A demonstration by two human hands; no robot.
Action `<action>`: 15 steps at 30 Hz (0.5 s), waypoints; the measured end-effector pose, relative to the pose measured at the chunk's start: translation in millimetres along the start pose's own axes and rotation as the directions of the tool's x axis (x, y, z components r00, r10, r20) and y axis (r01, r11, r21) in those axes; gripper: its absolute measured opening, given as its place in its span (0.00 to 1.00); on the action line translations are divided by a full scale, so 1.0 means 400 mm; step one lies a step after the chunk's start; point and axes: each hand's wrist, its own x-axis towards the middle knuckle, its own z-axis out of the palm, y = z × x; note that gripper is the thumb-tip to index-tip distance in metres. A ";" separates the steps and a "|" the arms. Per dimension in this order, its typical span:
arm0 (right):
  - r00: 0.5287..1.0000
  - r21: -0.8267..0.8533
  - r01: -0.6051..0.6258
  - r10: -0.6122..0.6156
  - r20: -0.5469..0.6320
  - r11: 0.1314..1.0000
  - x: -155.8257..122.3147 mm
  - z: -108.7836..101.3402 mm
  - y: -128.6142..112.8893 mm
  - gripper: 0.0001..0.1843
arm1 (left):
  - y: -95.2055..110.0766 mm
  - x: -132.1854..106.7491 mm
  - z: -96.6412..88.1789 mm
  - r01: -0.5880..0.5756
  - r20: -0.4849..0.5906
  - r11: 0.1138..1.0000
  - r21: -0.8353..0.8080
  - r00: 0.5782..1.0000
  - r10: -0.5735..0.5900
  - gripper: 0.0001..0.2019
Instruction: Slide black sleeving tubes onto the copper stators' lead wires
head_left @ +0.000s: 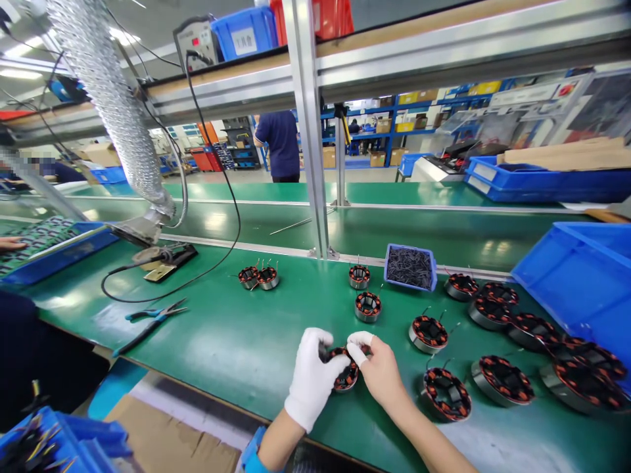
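Observation:
My left hand (310, 384), in a white glove, is wrapped round a motor stator (348, 379) with orange-red copper windings and a steel ring, low over the green bench. Against the stator's upper right side, my right hand (383, 376) is closed in a pinch, white covers on its thumb and fingertip. What lies between those fingertips is too small to make out. Past the hands stand a stator (367, 307) and another (359, 276) with short upright leads. Beside them is a small blue tray (434, 269) of short black tube pieces.
Several stators (501, 381) crowd the right side near a big blue bin (566, 263). Two more stators (267, 278) stand left of centre. Blue-handled pliers (148, 323), a soldering iron stand (170, 261) and a looping cable lie left. A metal post (308, 131) rises mid-bench. Another person's hand (10, 244) shows far left.

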 end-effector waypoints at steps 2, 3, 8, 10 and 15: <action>1.000 0.072 0.004 -0.002 -0.028 0.997 -0.004 0.003 0.002 0.10 | -0.006 0.005 -0.008 0.100 0.153 0.992 -0.077 0.984 -0.087 0.25; 0.999 0.102 0.011 -0.007 -0.040 0.995 -0.006 0.004 0.000 0.10 | -0.008 0.008 -0.013 0.138 0.249 0.985 -0.106 0.962 -0.108 0.27; 0.990 0.120 0.052 -0.035 -0.136 0.991 -0.012 0.002 -0.007 0.10 | -0.011 0.023 -0.026 0.060 0.329 0.998 -0.010 0.943 -0.054 0.14; 0.992 0.127 0.021 -0.005 -0.126 0.992 -0.006 -0.003 -0.002 0.11 | -0.007 0.038 -0.026 -0.003 0.364 0.999 0.036 0.931 -0.011 0.11; 0.995 0.061 0.000 0.006 -0.103 0.998 0.009 -0.021 0.015 0.14 | -0.003 0.081 -0.013 -0.035 0.475 0.998 -0.044 0.878 0.052 0.10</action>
